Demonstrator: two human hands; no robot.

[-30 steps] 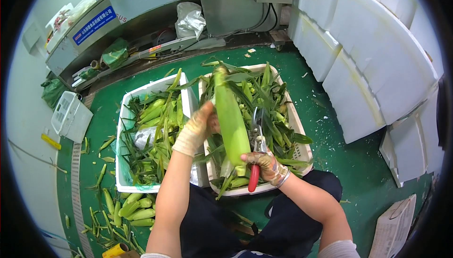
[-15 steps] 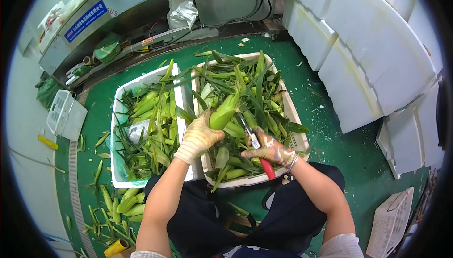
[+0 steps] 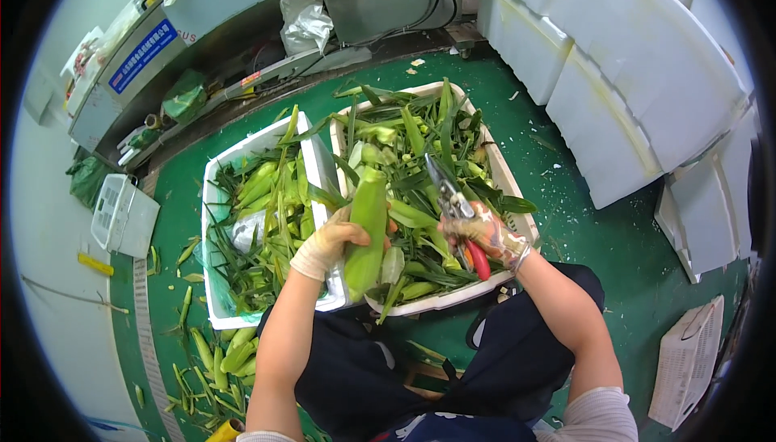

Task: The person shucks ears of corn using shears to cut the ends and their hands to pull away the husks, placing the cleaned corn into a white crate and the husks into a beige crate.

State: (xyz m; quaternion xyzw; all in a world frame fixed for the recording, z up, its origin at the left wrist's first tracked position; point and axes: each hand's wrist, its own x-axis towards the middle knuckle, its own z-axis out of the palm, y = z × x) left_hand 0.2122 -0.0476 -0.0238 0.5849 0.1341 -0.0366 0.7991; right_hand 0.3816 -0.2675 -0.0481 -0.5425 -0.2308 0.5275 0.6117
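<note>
My left hand (image 3: 323,244), in a pale knit glove, is closed round an ear of corn (image 3: 368,232) in its green husk. The ear stands lengthwise over the gap between two containers, its far end blunt. Just beyond that end is a blurred pale green piece (image 3: 378,133). To the right, my right hand (image 3: 489,233), in a patterned glove, grips red-handled shears (image 3: 453,199). Their metal blades point away from me, apart from the ear, above a cream crate (image 3: 508,169) heaped with husks and leaves. Whether the blades are parted is blurred.
A white foam box (image 3: 322,169) of husked-green ears and leaves stands left of the crate. More ears (image 3: 238,355) and scraps lie on the green floor at near left. White foam boxes (image 3: 602,119) are stacked at right; a steel machine (image 3: 234,6) runs along the back.
The ear has come nearer and swung more upright. Its leafy far end now looks blunt, with a blurred piece beyond it. The shears have moved right, away from the ear.
</note>
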